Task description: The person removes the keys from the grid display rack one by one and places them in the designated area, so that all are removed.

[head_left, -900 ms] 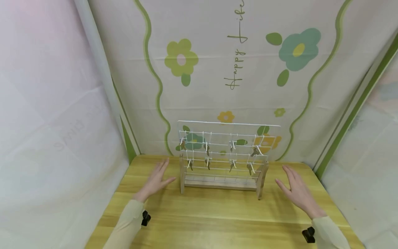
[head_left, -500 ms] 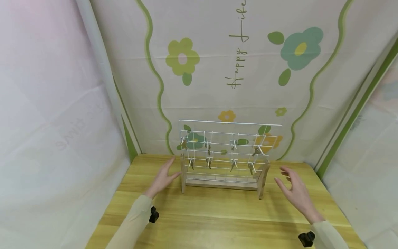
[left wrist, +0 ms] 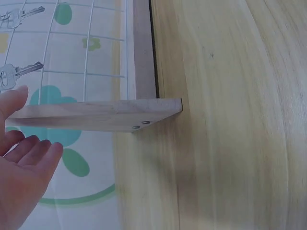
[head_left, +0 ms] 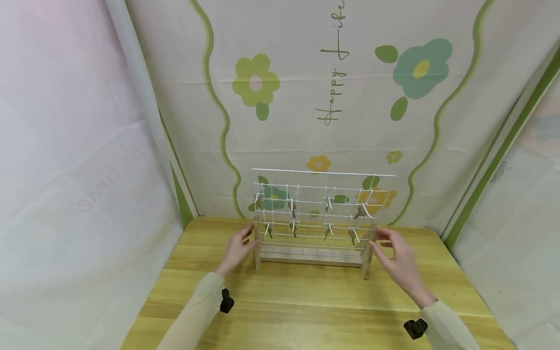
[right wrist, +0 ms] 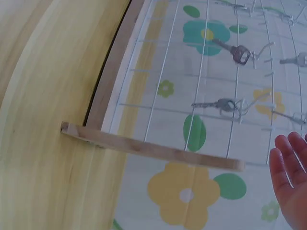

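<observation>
A white wire grid rack (head_left: pixel 315 173) on a wooden base (head_left: pixel 310 258) stands upright on the table, with several metal keys (right wrist: pixel 240 55) hanging from its hooks. My left hand (head_left: pixel 236 253) is at the left wooden side post (head_left: pixel 257 257); in the left wrist view the thumb meets the wood, and the loosely bent fingers lie on the other side, apart from it. My right hand (head_left: pixel 400 260) is at the right side post (head_left: pixel 366 265), thumb in front and fingers near its back edge. The right wrist view shows those fingers (right wrist: pixel 283 163) extended beyond the post's end.
The yellow wood-grain table (head_left: pixel 297 311) extends in front of the rack. Behind it hangs a flower-printed cloth (head_left: pixel 288 131), and pale cloth walls (head_left: pixel 78 218) close in both sides. A black wrist device (head_left: pixel 226 300) sits at each sleeve.
Both hands have moved inward to the rack's side posts, the left going right and the right going left. Their fingers are more bent than before. The rack and keys have not moved.
</observation>
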